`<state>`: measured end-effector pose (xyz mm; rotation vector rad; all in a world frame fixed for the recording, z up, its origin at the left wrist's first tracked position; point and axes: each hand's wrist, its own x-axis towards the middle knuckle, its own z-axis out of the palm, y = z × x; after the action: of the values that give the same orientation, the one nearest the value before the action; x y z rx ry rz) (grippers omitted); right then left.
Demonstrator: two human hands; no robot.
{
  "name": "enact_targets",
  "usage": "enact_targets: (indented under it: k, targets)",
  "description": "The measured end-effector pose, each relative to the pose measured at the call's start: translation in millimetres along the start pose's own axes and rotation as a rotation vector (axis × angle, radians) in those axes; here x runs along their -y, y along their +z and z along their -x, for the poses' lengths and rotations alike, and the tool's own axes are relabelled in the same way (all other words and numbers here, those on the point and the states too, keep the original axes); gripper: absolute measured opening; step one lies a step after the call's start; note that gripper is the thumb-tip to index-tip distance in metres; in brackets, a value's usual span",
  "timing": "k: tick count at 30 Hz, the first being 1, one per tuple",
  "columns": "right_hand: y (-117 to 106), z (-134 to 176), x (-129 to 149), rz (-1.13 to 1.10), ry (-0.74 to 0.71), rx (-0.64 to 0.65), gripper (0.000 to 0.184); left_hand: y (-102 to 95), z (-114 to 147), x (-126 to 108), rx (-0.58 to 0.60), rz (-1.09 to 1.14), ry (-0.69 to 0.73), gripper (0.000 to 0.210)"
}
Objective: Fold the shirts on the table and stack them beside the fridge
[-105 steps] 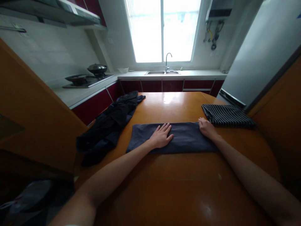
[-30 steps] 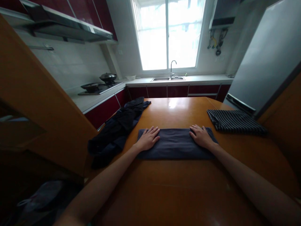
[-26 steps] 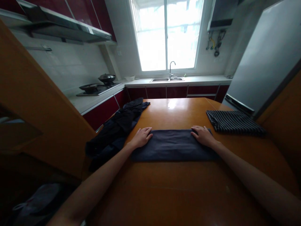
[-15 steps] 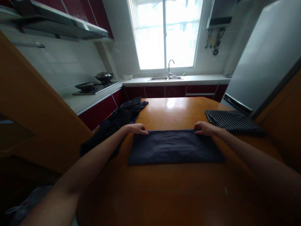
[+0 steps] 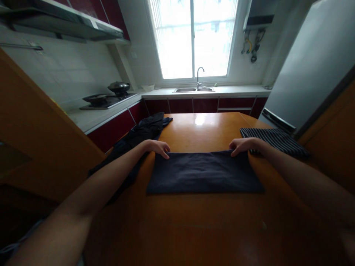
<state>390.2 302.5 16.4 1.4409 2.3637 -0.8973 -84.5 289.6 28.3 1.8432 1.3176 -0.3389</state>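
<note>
A dark navy folded cloth [image 5: 205, 173], probably a garment, lies in a flat wide rectangle on the wooden table [image 5: 194, 218]. My left hand [image 5: 158, 147] pinches its far left corner between thumb and fingers. At the far right corner, my right hand [image 5: 239, 145] grips the same edge, thumb on the near side. Between the two hands the far edge runs nearly straight, with slight creases on the cloth's upper face. The near edge rests flat on the wood. The fingertips behind the far edge are hidden.
Dark crumpled clothes [image 5: 138, 135] lie along the table's left side, partly behind my left forearm. A folded striped cloth [image 5: 274, 140] is at the right, by the fridge [image 5: 299, 70]. Beyond the table are the counter with a sink [image 5: 185, 89] and a stove [image 5: 108, 101].
Both hands keep to the far corners, their wrists now raised and more arched, with the fingers curled over the far edge. The camera view has shifted slightly; the cloth remains flat.
</note>
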Motion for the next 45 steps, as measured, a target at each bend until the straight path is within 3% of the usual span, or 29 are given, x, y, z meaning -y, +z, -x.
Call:
enact_targets:
  k: [9, 14, 17, 21, 24, 26, 29, 35, 38, 41, 45]
  targets:
    - [0.5, 5.8, -14.4, -0.233, 0.041, 0.128, 0.059, 0.3, -4.9, 19.0, -0.014, 0.069, 0.071, 0.044]
    - [-5.3, 7.9, -18.6, -0.294, -0.005, 0.039, 0.055, -7.7, 0.5, 14.6, -0.122, 0.066, 0.122, 0.039]
    - [-27.4, 16.5, -18.0, -0.245, -0.053, -0.169, 0.052, -28.2, 13.2, 6.7, -0.373, -0.001, 0.201, 0.035]
    - [-69.7, 34.9, -17.2, -0.153, -0.152, -0.575, 0.049, -56.3, 38.9, -9.6, -0.875, -0.085, 0.276, 0.025]
    - [-86.7, 47.1, -13.9, -0.136, -0.24, -0.873, 0.042, -58.3, 54.3, -22.4, -1.187, -0.147, 0.363, 0.018]
    - [-82.1, 52.2, -10.7, -0.109, -0.267, -0.998, 0.033, -46.0, 58.2, -27.3, -1.262, -0.208, 0.42, 0.015]
    - [-48.9, 56.1, -9.0, 0.017, -0.306, -1.08, 0.019, -8.0, 54.9, -24.2, -1.246, -0.308, 0.45, 0.011]
    - [68.7, 72.7, -23.6, 0.266, -0.347, -0.851, 0.016, 105.5, 52.1, 12.7, -1.033, -0.573, 0.441, 0.012]
    - [114.4, 90.6, -27.0, 0.307, -0.317, -0.818, 0.02, 146.0, 67.2, 26.1, -1.019, -0.575, 0.445, 0.014]
    - [134.0, 110.4, -22.7, 0.304, -0.314, -0.776, 0.022, 159.5, 88.0, 28.2, -0.988, -0.55, 0.442, 0.015]
    - [125.0, 134.1, -12.8, 0.271, -0.356, -0.615, 0.015, 149.8, 111.9, 19.8, -0.792, -0.56, 0.5, 0.017]
